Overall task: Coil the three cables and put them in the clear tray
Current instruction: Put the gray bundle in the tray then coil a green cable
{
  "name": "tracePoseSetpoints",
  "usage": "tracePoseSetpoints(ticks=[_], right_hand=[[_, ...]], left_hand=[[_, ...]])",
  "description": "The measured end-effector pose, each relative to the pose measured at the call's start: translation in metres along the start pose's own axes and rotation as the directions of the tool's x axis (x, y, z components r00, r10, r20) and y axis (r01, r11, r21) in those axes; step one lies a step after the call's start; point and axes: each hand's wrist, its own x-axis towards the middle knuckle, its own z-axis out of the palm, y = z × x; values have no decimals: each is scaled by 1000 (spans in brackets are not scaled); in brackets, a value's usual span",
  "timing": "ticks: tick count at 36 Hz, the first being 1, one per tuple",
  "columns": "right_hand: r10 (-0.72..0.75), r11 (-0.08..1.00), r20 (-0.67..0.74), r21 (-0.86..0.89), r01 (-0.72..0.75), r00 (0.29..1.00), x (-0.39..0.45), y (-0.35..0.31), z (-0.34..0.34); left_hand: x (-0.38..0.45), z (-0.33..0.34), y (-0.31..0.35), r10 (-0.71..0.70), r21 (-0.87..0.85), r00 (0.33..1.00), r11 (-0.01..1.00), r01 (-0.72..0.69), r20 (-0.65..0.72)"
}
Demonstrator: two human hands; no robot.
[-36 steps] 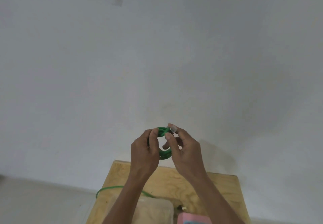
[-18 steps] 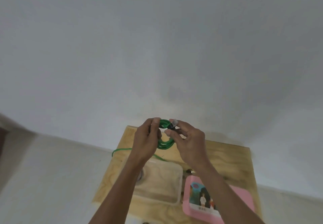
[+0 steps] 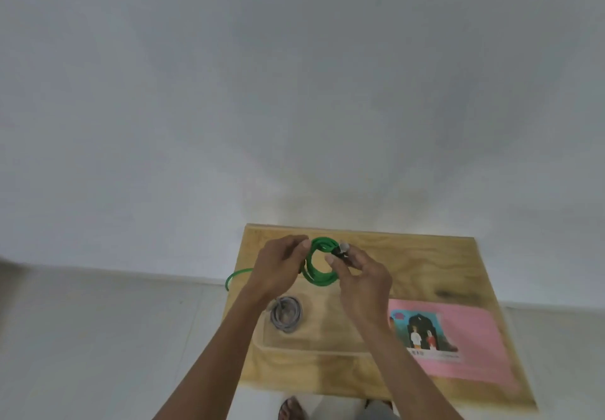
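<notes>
While held above the far half of the table (image 3: 425,265), green coil (image 3: 319,269) pinched from both sides. Left hand (image 3: 278,267) closed on coil's left arc, fingers (image 3: 302,245) curled over top of loops. Right hand (image 3: 363,280) closed on cable's plug end (image 3: 342,248), thumb and forefinger pinching it at coil's upper right. Coil upright-ish, several loops, open centre visible between the two grips. Loose green tail (image 3: 235,275) trailing out left of the left wrist, hanging past table's left edge. Below the grips, nearer the body: clear tray (image 3: 314,347), on the table, walls faint. Grey coil (image 3: 286,315) lying inside tray's left end, directly under left wrist. Rest of tray partly hidden by right forearm. Pink card (image 3: 471,337) with printed picture flat on table, right of right forearm, just beside tray. Third cable not discernible. Slight motion blur at table's near edge. Foot (image 3: 291,410) visible on floor below table edge.
</notes>
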Motion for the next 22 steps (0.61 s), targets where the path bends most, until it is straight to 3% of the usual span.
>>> tracePoseSetpoints(ticks=[4, 8, 13, 22], right_hand=[[68, 993, -75, -92, -75, 995, -12, 27, 2], [155, 975, -109, -144, -170, 982, -21, 60, 4], [246, 927, -114, -264, -268, 963, -30, 101, 12], [391, 849, 26, -395, -350, 920, -18, 143, 21]], left_hand=[[-1, -4, -27, -22, 104, 999, 994, 26, -34], [-1, -3, -63, -125, 172, 980, 974, 151, -153], [-2, 4, -107, -276, 201, 948, 931, 305, -158], [-4, 20, -145, -400, 233, 912, 881, 411, -95]])
